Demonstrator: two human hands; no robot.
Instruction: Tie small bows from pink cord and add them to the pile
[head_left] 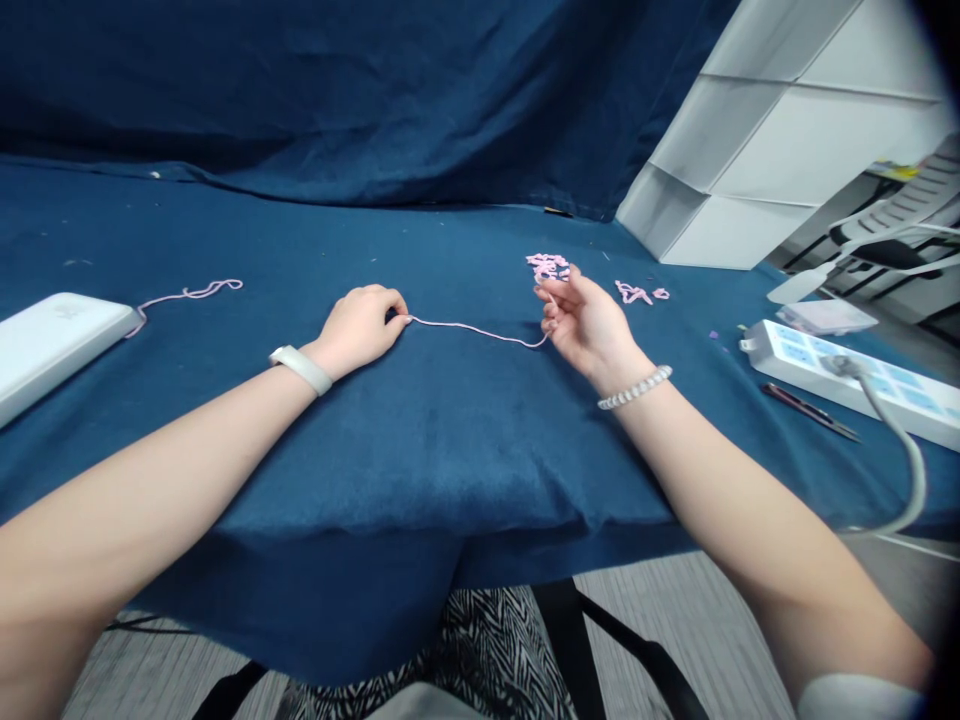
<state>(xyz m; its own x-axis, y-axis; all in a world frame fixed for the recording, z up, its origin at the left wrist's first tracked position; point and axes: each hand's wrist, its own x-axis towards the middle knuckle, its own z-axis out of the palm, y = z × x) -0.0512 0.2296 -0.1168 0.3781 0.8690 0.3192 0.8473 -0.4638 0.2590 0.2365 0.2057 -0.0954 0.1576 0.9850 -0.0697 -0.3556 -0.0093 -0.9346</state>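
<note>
A thin pink cord (pixel 480 330) runs between my two hands over the blue cloth, sagging slightly toward the right. My left hand (pixel 365 325) rests on the cloth, its thumb and finger pinched on the cord's left end. Palm turned up, my right hand (pixel 585 320) holds the other end between curled fingers; the exact grip is partly hidden. Just beyond its fingertips lies a pile of small pink cord pieces (pixel 547 265). More pink loops (pixel 634 292) lie to the right of that hand.
At the left, a white box-shaped device (pixel 67 340) has another pink cord (pixel 199 292) beside it. On the right are a power strip (pixel 847 370) with a grey cable, thread snips (pixel 810 411) and a clear plastic case (pixel 829 316). White boxes (pixel 750 190) stand behind.
</note>
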